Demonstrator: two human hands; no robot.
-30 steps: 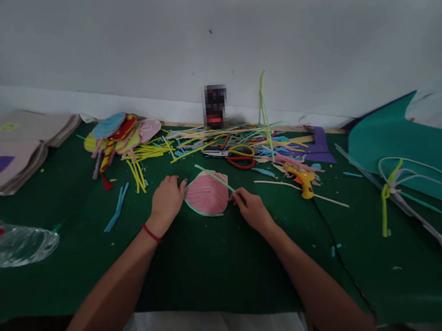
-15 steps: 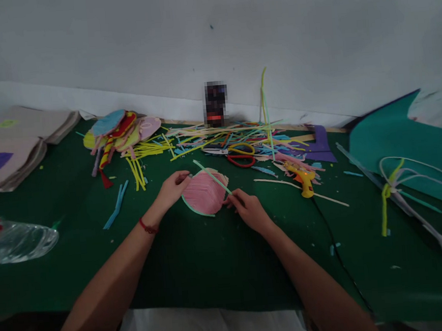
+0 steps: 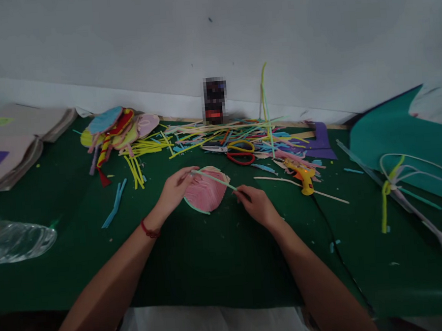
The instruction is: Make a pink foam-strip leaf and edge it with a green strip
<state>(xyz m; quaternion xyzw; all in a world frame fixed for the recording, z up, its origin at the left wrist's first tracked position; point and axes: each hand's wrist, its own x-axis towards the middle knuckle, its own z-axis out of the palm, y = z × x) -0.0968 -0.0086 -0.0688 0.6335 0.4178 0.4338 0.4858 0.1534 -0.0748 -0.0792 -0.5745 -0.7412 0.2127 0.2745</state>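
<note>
A round pink piece [image 3: 207,193] with fine lines lies flat on the green table, a mint-green strip edging its lower left rim. Above it, a loose mint-green strip [image 3: 214,178] runs slanting between my two hands. My left hand [image 3: 179,186] pinches the strip's left end, over the upper left of the pink piece. The strip's right end is in the closed fingers of my right hand [image 3: 256,202], just right of the piece. Parts of the pink piece's left edge are hidden behind my left fingers.
Red-and-yellow scissors [image 3: 240,152] lie among a heap of coloured strips [image 3: 196,137] at the back. A yellow glue gun [image 3: 304,175] trails a black cord on the right. A plastic bottle [image 3: 24,241], paper stacks [image 3: 8,156] and a teal sheet [image 3: 413,135] flank the table [image 3: 198,264].
My left hand has moved from the pink piece's edge onto the strip's upper end. The strip has swung to a flatter slant, and my right hand has shifted slightly right.
</note>
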